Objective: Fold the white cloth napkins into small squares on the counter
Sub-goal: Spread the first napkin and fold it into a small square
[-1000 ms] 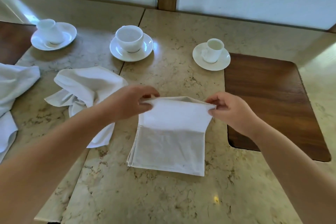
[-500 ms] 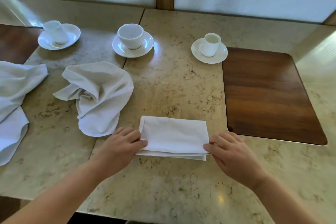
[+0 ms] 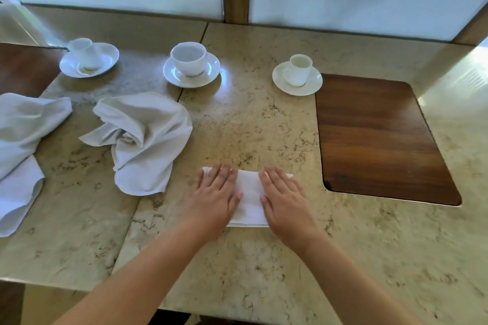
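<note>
**Both hands flat on folded napkin, desk centre-front**

Far L: an unfolded white napkin [image 3: 18, 150] sprawls over the desk [image 3: 237, 124] edge, partly cut off by the frame. Next to it, apart, a 2nd crumpled napkin [image 3: 144, 140] lies in a loose heap. Behind these, 3 white cups on saucers in a row: L cup [image 3: 85, 54], middle cup [image 3: 188, 59], R cup [image 3: 299, 69], all well apart from the hands.

Centre-front: the folded napkin [image 3: 250, 198] lies flat on the marble, a small layered rectangle w/ its stacked edges showing at the near side. L hand [image 3: 217, 198] is palm-down on its L half, fingers straight & close together, tips at the far L corner. R hand [image 3: 284, 200] is palm-down on its R half, fingers likewise extended, tips at the far R corner. Neither pinches anything; both are pressed flat. A strip of white cloth shows between the 2 hands, thumbs nearly facing across it.

R: a dark wood inset panel [image 3: 377, 140] sits flush in the desk, just beside the R hand but not touching napkin.
</note>
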